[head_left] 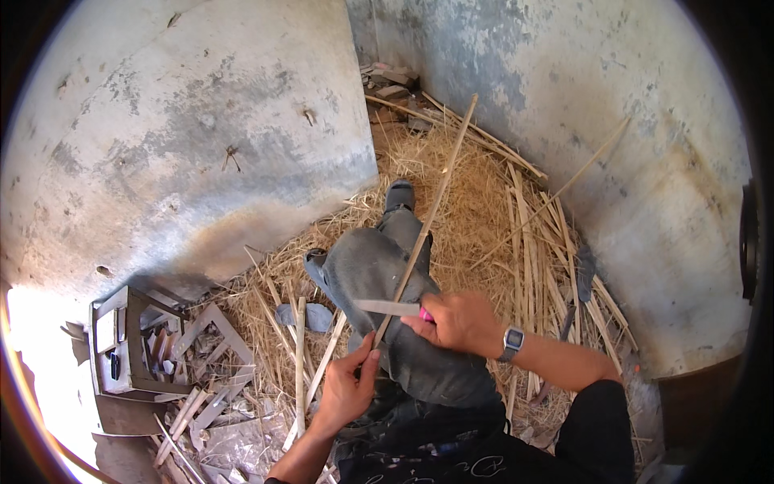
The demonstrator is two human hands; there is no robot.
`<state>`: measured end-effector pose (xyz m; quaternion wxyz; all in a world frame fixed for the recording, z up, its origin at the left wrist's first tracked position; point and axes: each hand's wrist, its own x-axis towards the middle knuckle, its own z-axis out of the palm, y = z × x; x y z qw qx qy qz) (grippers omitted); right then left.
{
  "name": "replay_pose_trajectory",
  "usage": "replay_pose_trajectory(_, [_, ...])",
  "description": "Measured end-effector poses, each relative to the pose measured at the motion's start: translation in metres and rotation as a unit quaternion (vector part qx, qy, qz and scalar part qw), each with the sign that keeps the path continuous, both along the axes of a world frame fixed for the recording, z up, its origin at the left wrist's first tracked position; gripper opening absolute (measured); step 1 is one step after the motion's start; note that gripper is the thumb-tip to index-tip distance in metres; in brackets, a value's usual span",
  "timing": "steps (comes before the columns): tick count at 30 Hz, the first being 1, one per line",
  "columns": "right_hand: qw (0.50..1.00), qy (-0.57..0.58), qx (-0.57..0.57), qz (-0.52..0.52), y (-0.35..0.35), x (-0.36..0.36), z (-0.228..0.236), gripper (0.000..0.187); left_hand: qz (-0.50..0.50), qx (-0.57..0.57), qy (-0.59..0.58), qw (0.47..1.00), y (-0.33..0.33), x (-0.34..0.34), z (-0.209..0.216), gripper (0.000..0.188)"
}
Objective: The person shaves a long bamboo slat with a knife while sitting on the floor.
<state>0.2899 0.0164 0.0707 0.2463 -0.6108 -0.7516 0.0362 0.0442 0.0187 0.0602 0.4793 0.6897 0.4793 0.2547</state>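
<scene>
A long thin bamboo strip (435, 198) slants from my lap up and to the right, past my knees. My left hand (351, 385) pinches its lower end between thumb and fingers. In my right hand (463, 323) is a knife (387, 307) with a pink handle, its grip mostly hidden by my fingers. The blade points left and lies across the strip just above my left fingertips. Dark trousers (363, 258) cover the legs beneath the strip.
Straw-like shavings (468, 185) cover the floor ahead. A bundle of long strips (532, 250) lies along the right wall. At left stands a wooden frame box (133, 347) among scrap wood pieces. A pale wall (201, 105) rises at far left; a grey slipper (309, 317) lies nearby.
</scene>
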Motion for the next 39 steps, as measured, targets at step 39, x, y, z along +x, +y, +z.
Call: replay_pose_trajectory(39, [0.988, -0.043, 0.115, 0.093, 0.077, 0.049, -0.017, 0.059, 0.021, -0.133, -0.075, 0.988, -0.016, -0.013, -0.010, 0.035])
